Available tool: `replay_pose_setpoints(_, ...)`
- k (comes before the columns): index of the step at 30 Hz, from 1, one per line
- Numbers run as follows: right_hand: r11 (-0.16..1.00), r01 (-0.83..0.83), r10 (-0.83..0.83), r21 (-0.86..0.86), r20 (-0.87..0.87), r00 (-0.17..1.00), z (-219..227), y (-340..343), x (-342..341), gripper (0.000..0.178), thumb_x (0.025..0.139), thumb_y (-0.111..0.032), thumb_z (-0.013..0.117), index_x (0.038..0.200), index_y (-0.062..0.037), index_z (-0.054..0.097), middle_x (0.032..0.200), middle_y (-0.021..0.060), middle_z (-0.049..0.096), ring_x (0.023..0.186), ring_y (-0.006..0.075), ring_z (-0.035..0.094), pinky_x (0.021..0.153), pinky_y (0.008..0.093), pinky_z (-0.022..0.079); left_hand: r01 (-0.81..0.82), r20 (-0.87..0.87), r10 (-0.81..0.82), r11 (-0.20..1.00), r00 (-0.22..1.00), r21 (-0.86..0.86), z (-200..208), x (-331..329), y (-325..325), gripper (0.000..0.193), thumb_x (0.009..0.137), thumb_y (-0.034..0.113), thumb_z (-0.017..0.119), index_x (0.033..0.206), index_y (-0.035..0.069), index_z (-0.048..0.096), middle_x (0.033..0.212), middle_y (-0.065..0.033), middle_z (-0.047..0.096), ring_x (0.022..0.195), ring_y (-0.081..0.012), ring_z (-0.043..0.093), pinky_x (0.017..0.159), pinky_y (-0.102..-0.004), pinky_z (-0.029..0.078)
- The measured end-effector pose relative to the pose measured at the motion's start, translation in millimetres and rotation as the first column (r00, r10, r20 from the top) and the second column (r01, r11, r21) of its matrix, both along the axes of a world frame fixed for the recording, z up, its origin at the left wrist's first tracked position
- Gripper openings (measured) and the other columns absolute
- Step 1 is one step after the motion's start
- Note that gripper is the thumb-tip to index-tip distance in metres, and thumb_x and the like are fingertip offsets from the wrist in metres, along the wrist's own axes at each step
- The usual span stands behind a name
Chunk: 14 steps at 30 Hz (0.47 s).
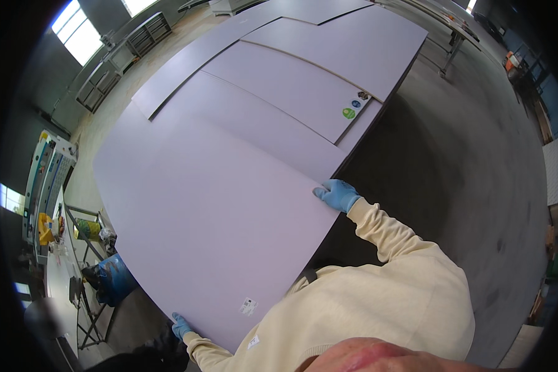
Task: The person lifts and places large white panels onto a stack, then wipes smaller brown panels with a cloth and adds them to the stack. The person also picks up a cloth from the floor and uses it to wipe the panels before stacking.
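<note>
A large pale lilac panel point(204, 211) fills the middle of the head view, with a small white label point(248, 306) near its close edge. My right hand point(338, 196), in a blue glove, grips the panel's right edge near a corner, fingers on top; what lies under the edge is hidden. At the panel's near left corner, my left hand point(181, 327), gloved in blue too, is closed on the edge, its fingers partly hidden. Beyond lie more pale boards, including a narrower board point(285, 84) with round stickers point(349, 113).
Farther boards point(353, 43) overlap on the same stack. At left stand a metal-framed bench point(84, 297), a blue container point(113, 279) and a white-and-green machine point(46, 180). A wheeled table point(446, 31) is at the far right, beside grey floor point(477, 186).
</note>
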State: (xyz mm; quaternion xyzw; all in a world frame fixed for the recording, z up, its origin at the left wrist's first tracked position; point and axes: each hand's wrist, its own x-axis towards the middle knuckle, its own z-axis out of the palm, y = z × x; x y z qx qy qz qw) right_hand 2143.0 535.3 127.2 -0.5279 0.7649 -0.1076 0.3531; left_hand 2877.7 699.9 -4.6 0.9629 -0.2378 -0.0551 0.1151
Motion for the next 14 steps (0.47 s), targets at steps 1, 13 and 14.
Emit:
replay_pose_setpoints(1, 1.0, 0.017, -0.017, -0.022, -0.006, 1.0, 1, -5, -1, 0.057, 0.098, -0.059, 0.058, 0.108, -0.0056, 0.075, 0.111, 0.0209, 0.075, 0.106, 0.0393, 0.07, 0.094, 0.045, 0.054, -0.012, 0.007, 0.012, 0.999, 1.0, 0.037, 4, -3, -3, 0.104, 0.089, 0.087, 0.044, 0.105, -0.012, 0.072, 0.107, -0.0318, 0.073, 0.102, -0.0454, 0.07, 0.09, -0.0523, 0.055)
replay_pose_setpoints(13, 0.978, -0.143, 0.142, -0.15, -0.022, 0.99, 33, -115, -33, 0.062, 0.098, -0.063, 0.055, 0.098, -0.005, 0.076, 0.095, 0.0223, 0.074, 0.094, 0.0404, 0.072, 0.083, 0.0464, 0.054, -0.15, 0.159, 0.117, 0.964, 0.98, 0.218, 26, -58, -12, 0.098, 0.09, 0.085, 0.047, 0.101, -0.009, 0.074, 0.101, -0.0319, 0.073, 0.097, -0.0462, 0.071, 0.088, -0.0525, 0.056)
replay_pose_setpoints(14, 0.97, -0.177, 0.175, -0.165, -0.022, 0.984, 37, -125, -37, 0.062, 0.098, -0.063, 0.055, 0.098, -0.0049, 0.076, 0.094, 0.0226, 0.074, 0.094, 0.0406, 0.072, 0.083, 0.0463, 0.054, -0.169, 0.107, 0.147, 0.955, 0.983, 0.245, 27, -68, -15, 0.098, 0.091, 0.085, 0.046, 0.104, -0.009, 0.073, 0.108, -0.0329, 0.073, 0.103, -0.0442, 0.071, 0.091, -0.0517, 0.055)
